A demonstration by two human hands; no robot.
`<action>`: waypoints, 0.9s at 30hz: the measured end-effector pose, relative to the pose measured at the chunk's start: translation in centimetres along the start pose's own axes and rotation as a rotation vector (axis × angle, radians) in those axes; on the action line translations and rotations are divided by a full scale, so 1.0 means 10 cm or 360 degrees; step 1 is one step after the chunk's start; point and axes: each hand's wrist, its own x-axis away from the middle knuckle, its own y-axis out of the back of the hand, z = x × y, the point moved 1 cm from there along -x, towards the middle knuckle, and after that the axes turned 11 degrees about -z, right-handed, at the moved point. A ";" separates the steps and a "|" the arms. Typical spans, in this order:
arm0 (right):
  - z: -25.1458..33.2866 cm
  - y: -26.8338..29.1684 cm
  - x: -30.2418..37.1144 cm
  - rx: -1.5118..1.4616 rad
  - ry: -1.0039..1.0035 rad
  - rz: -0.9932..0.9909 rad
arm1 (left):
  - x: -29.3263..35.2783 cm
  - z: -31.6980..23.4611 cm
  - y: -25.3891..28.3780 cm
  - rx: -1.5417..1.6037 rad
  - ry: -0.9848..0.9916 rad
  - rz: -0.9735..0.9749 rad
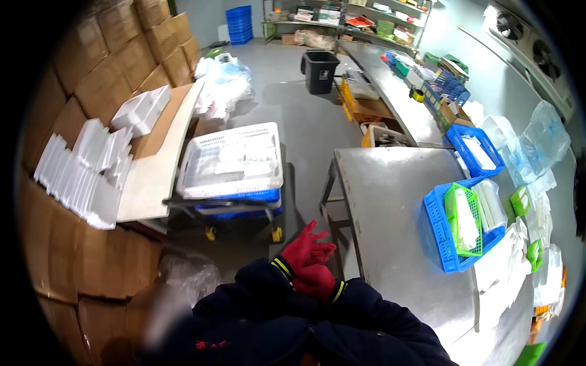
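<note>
Crates (pixel 235 190) on a cart (pixel 223 203) ahead-left of the hands (pixel 314 281), table (pixel 384 226) right with baskets (pixel 437 235) on it, cartons (pixel 91 73) far left.

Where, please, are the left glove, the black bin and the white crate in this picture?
Left glove (pixel 301 249): head view, on the middle of the hand.
Black bin (pixel 318 80): head view, on its outer wall.
White crate (pixel 235 190): head view, on its near wall.

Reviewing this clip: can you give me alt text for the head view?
Two red-gloved hands overlap before a dark jacket, the left hand open, the right hand nearer the body. To the right, a metal table holds a blue plastic basket containing a green basket; to the left are a white plastic crate on a wheeled cart and stacked cardboard boxes.
</note>
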 end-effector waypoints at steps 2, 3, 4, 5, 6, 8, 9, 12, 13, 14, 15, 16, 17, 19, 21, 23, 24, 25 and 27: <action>-0.09 0.08 -0.32 0.0107 -0.0121 0.0029 | -0.49 -0.18 0.20 0.0138 0.0086 0.0190; -0.21 0.24 -0.38 0.0148 -0.0099 -0.0017 | -0.62 -0.37 -0.05 0.0342 0.0201 0.0362; -0.30 0.34 -0.45 0.0140 -0.0055 -0.0058 | -0.70 -0.51 -0.21 0.0357 0.0175 0.0421; -0.39 0.44 -0.52 0.0133 -0.0011 -0.0099 | -0.81 -0.63 -0.37 0.0373 0.0151 0.0479; -0.47 0.56 -0.61 0.0136 -0.0047 -0.0112 | -0.92 -0.73 -0.52 0.0398 0.0123 0.0542; -0.54 0.80 -0.78 0.0133 -0.0119 -0.0135 | -1.21 -0.93 -0.76 0.0375 0.0140 0.0447; -0.61 0.95 -0.88 0.0125 -0.0169 -0.0158 | -1.43 -0.99 -0.84 0.0337 0.0148 0.0447; -0.91 1.33 -1.13 0.0248 -0.0364 -0.0407 | -1.98 -1.26 -1.05 0.0201 0.0168 0.0445; -1.06 1.43 -1.20 0.0393 -0.0463 -0.0614 | -2.15 -1.35 -1.12 0.0180 0.0157 0.0461; -1.12 1.57 -1.29 0.0538 -0.0594 -0.0804 | -2.30 -1.42 -1.23 0.0184 0.0169 0.0469; -1.10 1.74 -1.44 0.0547 -0.0642 -0.0966 | -2.44 -1.48 -1.33 0.0110 0.0141 0.0398; -1.19 1.87 -1.54 0.0466 -0.0665 -0.1058 | -2.58 -1.52 -1.43 0.0100 0.0179 0.0392; -1.27 1.98 -1.61 0.0384 -0.0670 -0.1147 | -2.69 -1.57 -1.53 0.0088 0.0201 0.0389; -1.35 2.16 -1.69 0.0212 -0.0839 -0.1291 | -2.95 -1.55 -1.68 -0.0027 0.0277 0.0448; -1.60 2.31 -1.63 -0.0115 -0.0989 -0.1559 | -3.18 -1.58 -1.92 -0.0189 0.0338 0.0622; -1.78 2.47 -1.67 -0.0354 -0.1052 -0.1742 | -3.43 -1.63 -2.09 -0.0250 0.0465 0.0747; -1.84 2.53 -1.73 -0.0424 -0.1003 -0.1830 | -3.54 -1.64 -2.16 -0.0339 0.0457 0.0754; -1.91 2.58 -1.78 -0.0490 -0.0953 -0.1917 | -3.64 -1.64 -2.22 -0.0425 0.0449 0.0765; -2.10 2.69 -1.87 -0.0587 -0.0837 -0.2106 | -4.00 -1.57 -2.30 -0.0519 0.0515 0.1004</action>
